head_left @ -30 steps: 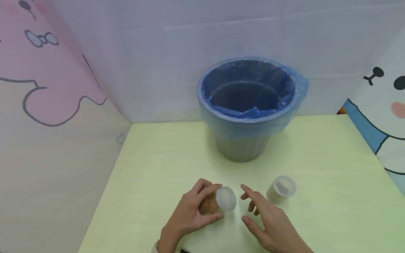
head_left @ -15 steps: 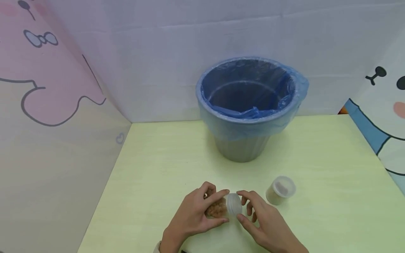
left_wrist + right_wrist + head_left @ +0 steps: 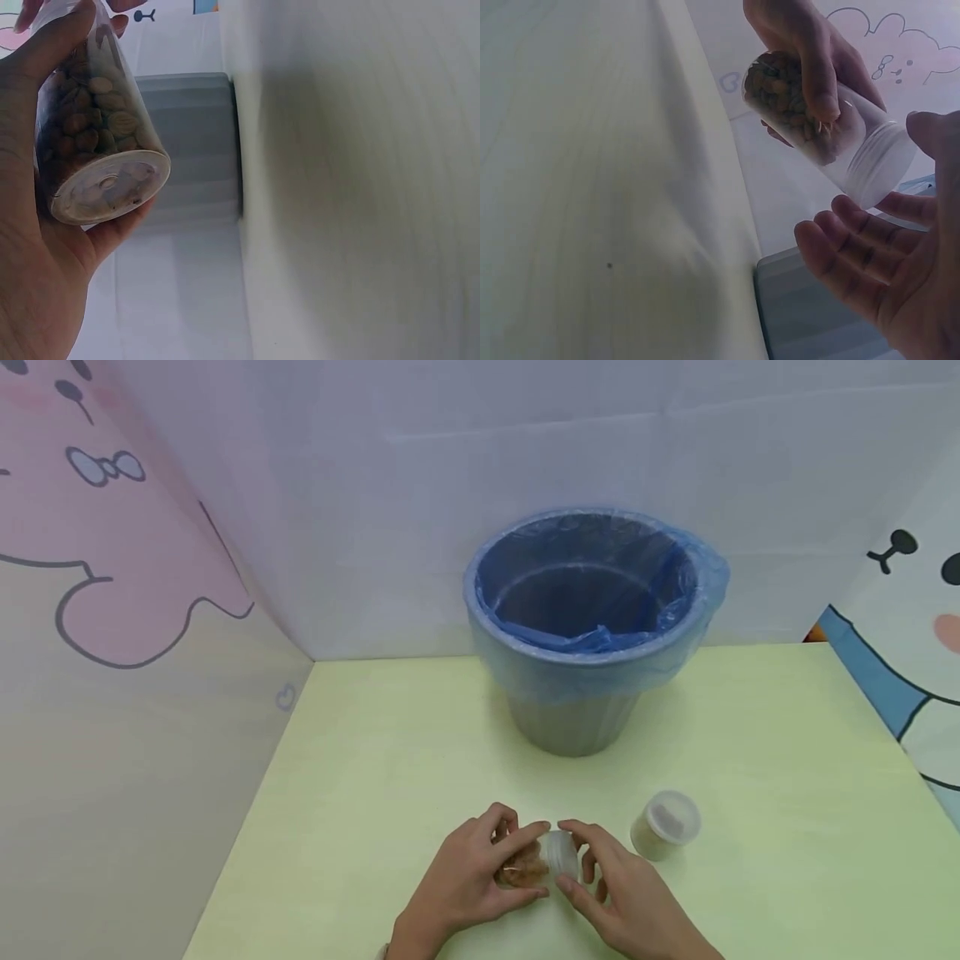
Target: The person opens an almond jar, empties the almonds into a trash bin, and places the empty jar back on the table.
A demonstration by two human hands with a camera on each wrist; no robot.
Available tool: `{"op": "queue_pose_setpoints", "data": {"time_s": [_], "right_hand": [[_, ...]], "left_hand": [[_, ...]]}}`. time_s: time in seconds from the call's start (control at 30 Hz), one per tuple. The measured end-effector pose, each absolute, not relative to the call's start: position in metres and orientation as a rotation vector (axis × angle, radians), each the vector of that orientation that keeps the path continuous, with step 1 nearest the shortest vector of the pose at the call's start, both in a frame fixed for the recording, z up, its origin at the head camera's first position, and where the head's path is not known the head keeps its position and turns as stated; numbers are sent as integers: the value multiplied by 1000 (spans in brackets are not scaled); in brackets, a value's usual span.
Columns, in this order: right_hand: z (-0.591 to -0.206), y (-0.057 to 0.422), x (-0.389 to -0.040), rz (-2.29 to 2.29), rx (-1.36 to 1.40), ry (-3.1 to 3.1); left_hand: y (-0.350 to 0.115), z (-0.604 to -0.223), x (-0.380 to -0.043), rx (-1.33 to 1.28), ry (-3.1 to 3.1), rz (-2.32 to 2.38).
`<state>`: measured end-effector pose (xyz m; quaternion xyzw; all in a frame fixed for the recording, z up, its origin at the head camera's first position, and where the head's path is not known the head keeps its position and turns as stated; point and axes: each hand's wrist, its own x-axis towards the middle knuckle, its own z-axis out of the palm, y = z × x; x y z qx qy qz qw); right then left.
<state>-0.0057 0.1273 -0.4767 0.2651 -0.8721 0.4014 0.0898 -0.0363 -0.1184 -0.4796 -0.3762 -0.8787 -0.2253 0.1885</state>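
My left hand (image 3: 461, 881) grips a clear plastic jar (image 3: 97, 124) of brown, nut-like pieces around its body, thumb on one side and fingers on the other. The jar is held above the table, tilted, its pale screw lid (image 3: 562, 857) toward my right hand (image 3: 630, 889). My right thumb and fingertips are bent around the edge of that lid; the right wrist view shows the thumb at its rim and the other fingers spread below. Part of the jar is hidden behind my left fingers in the head view.
A second lidded jar (image 3: 663, 827) stands on the table (image 3: 360, 760), right of my hands. Behind them is a grey bin (image 3: 573, 727) lined with a blue bag (image 3: 592, 681). Cloth walls with cartoon prints (image 3: 157, 602) enclose the back and sides.
My left hand has shifted right with the jar and turned its lid toward the right hand. My right hand has come in from being apart to having its thumb and fingers around the lid.
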Motion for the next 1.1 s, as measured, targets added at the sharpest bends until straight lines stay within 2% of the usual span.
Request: {"op": "queue_pose_setpoints", "data": {"time_s": [0.4,0.67,0.77,0.93,1.1], "right_hand": [[-481,120,-6,1226,742,-2662],[-481,116,-8,1332,667,-2662],[-477,114,-9,1476,565,-2700],[-465,108,-8,1749,226,-2799],[-461,102,-8,1781,31,-2820]], "left_hand": [[-121,-490,-27,-947,-2577,-547],[-120,-492,-28,-962,-2439,-385],[-117,-491,-29,-965,-2390,-331],[-111,-491,-28,-944,-2348,-307],[-109,-490,-26,-935,-2337,-305]]}}
